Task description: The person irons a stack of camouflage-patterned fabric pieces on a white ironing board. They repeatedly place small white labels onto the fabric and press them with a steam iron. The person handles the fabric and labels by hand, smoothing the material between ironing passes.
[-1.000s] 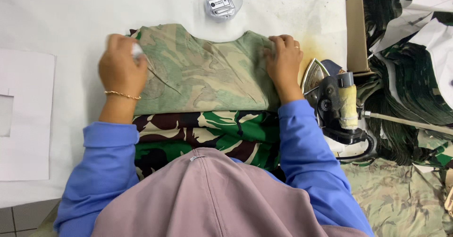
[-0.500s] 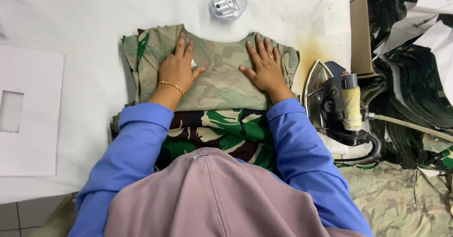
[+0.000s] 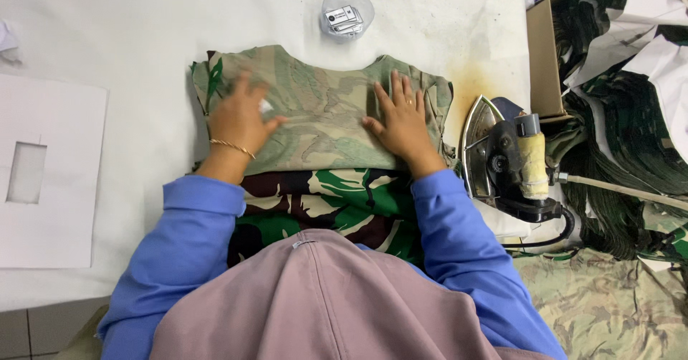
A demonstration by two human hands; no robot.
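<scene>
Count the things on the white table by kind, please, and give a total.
Camouflage fabric pieces under the hands: 2, pale piece and dark green piece
Irons: 1
Clear round containers: 1
White card templates: 1
Cardboard boxes: 1
Total: 6

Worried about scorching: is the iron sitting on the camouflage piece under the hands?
No, the iron stands tipped up on the white table, to the right of the camouflage fabric piece and off it.
</scene>
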